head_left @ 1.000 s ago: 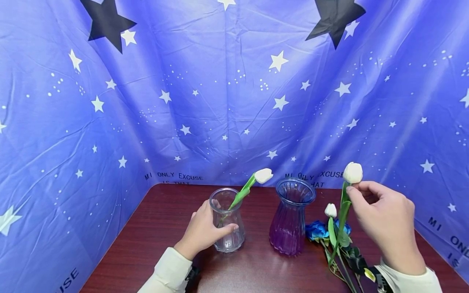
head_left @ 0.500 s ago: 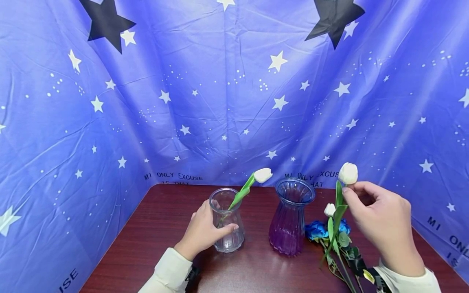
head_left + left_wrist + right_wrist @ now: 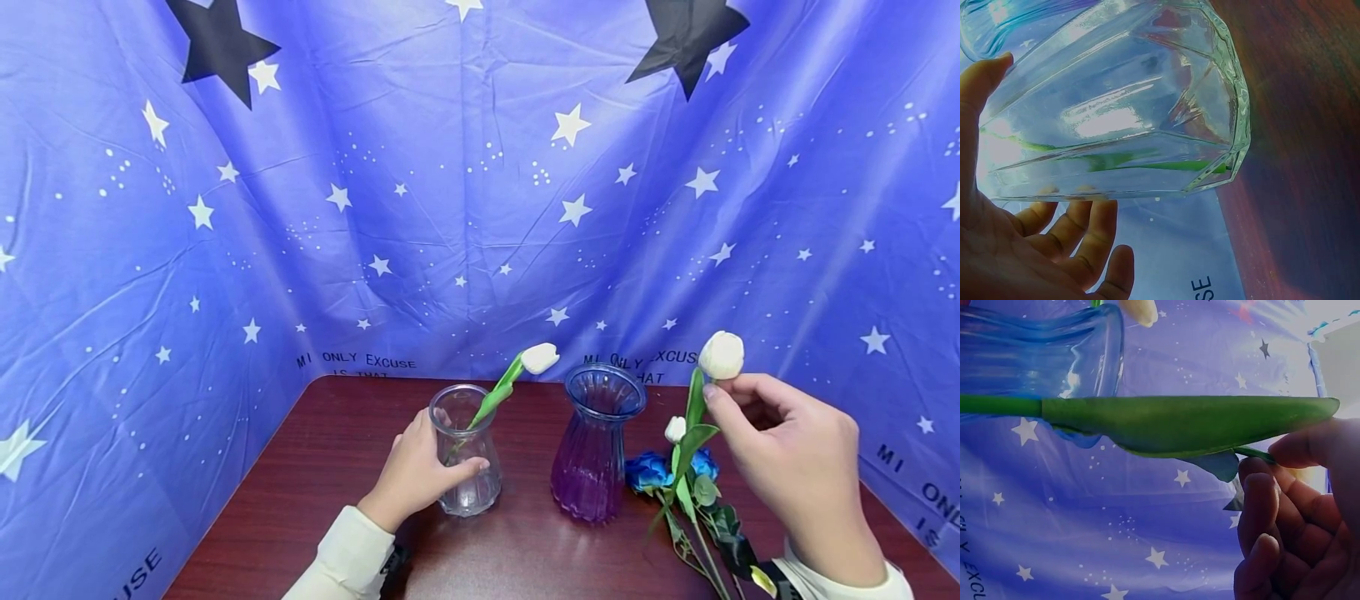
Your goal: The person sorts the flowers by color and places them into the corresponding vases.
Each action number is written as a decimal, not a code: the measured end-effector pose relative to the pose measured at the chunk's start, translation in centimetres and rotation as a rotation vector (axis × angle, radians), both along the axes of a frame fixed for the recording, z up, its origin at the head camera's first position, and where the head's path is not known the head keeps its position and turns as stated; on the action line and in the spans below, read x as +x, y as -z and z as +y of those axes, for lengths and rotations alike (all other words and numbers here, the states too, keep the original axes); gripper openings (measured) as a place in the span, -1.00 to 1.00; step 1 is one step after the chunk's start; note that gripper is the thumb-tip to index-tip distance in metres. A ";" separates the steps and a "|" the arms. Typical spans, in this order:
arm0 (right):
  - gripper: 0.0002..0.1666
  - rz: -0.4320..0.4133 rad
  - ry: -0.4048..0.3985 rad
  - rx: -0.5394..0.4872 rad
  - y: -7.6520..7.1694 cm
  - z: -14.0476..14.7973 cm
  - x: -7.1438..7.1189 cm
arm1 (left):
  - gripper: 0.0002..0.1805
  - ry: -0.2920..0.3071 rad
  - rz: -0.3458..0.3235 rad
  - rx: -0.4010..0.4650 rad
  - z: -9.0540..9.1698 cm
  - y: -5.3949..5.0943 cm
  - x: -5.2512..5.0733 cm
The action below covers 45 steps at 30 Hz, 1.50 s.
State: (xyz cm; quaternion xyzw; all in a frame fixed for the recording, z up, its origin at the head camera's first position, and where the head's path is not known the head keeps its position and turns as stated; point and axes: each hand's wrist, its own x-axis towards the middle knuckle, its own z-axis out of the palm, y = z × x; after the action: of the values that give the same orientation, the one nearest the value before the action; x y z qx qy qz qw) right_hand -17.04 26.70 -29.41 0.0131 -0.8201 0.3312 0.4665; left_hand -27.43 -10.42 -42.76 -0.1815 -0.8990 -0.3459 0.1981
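My left hand (image 3: 417, 473) holds a clear faceted glass vase (image 3: 474, 497) on the table, thumb on the near side and fingers round the far side. Out of this vase leans a white tulip (image 3: 540, 358), tilted right; its green stem (image 3: 1204, 167) shows through the glass. Between thumb and forefinger, my right hand (image 3: 798, 467) pinches another white tulip (image 3: 722, 355) just below the bloom, raised with its stem hanging down. One of its long green leaves (image 3: 1191, 424) fills much of the right wrist view.
A blue and purple ribbed glass vase (image 3: 588, 467) stands between the hands. Right of it lie blue flowers (image 3: 648, 472), a smaller-looking white tulip (image 3: 676, 430) and dark leaves (image 3: 726, 533) on the reddish-brown table (image 3: 337, 433). A starry blue cloth (image 3: 465, 208) hangs behind and at the sides.
The tulip in my right hand has swung slightly left and then back right, its leaves turning. My left hand and the clear vase stay in place.
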 end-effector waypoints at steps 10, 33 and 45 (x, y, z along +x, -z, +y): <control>-0.85 0.064 -0.085 -0.001 -0.2 -0.7 0.5 | 0.07 0.022 0.012 0.021 -0.1 0.0 -0.1; -0.83 0.083 -0.213 -0.169 -0.3 -2.0 1.5 | 0.06 0.001 0.024 -0.005 0.0 0.2 -0.2; -0.89 0.116 -0.241 -0.149 -1.0 -3.1 1.9 | 0.06 -0.017 0.045 -0.046 0.1 0.3 -0.2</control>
State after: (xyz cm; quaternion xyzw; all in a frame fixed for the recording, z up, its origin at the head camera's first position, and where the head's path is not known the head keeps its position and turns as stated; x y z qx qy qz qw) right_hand -15.15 23.61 -28.39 0.0961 -0.7574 0.4434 0.4697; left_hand -27.63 -10.35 -43.09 -0.1861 -0.9034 -0.3193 0.2173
